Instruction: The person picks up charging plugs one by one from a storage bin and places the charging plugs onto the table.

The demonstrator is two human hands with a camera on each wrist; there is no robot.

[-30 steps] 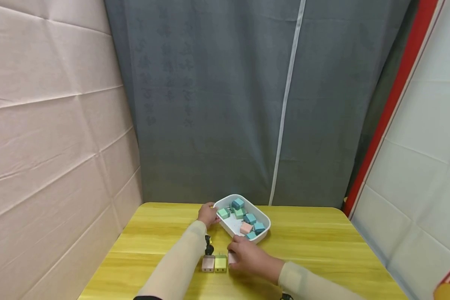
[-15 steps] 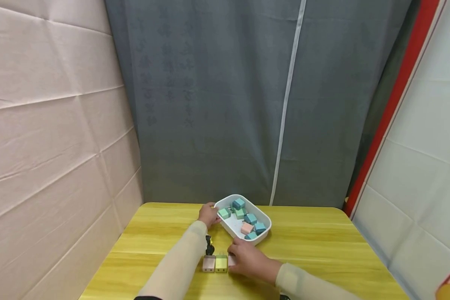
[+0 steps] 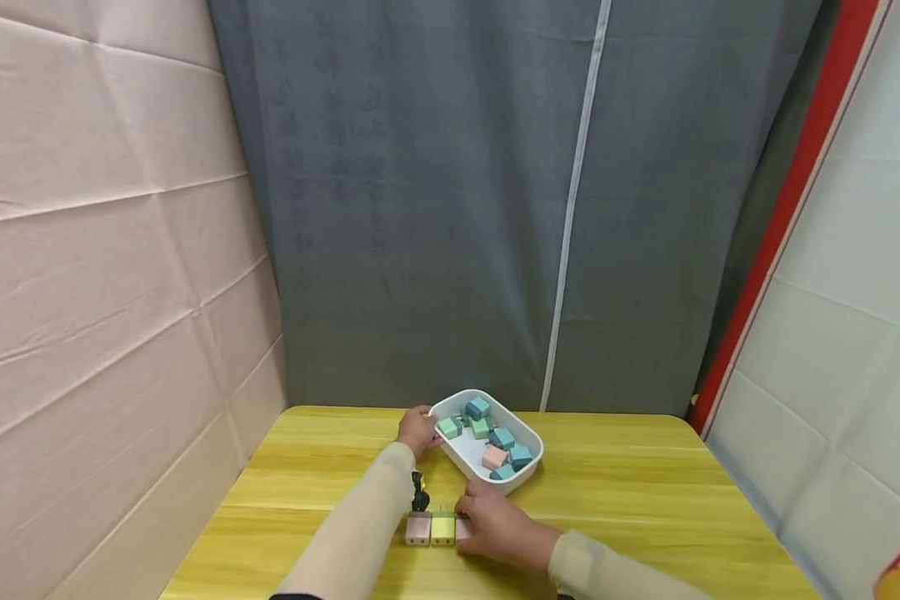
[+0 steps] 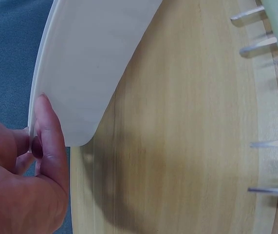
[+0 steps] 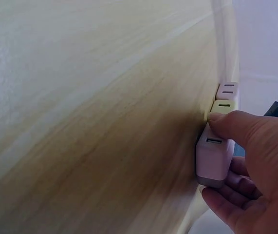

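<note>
In the head view a row of USB wall chargers lies on the table: a mauve charger [image 3: 417,530] at the left, a yellow charger [image 3: 442,530] in the middle and a pink charger [image 3: 462,530] at the right. My right hand [image 3: 498,523] holds the pink one; in the right wrist view, the thumb is on its port end and fingers are curled behind the pink charger [image 5: 212,163]. My left hand [image 3: 416,430] pinches the left rim of a white tray [image 3: 465,448], thumb and fingers on either side of its wall [image 4: 90,68].
Several loose chargers lie in the tray: blue chargers [image 3: 502,438], green chargers [image 3: 448,427] and a peach charger [image 3: 493,457]. A small black item [image 3: 419,493] shows beside the left forearm. A grey curtain [image 3: 420,208] hangs behind the table [image 3: 622,492].
My right wrist has shifted slightly left while the hand keeps its hold on the pink charger at the row's end. The left hand and the tray stay in place.
</note>
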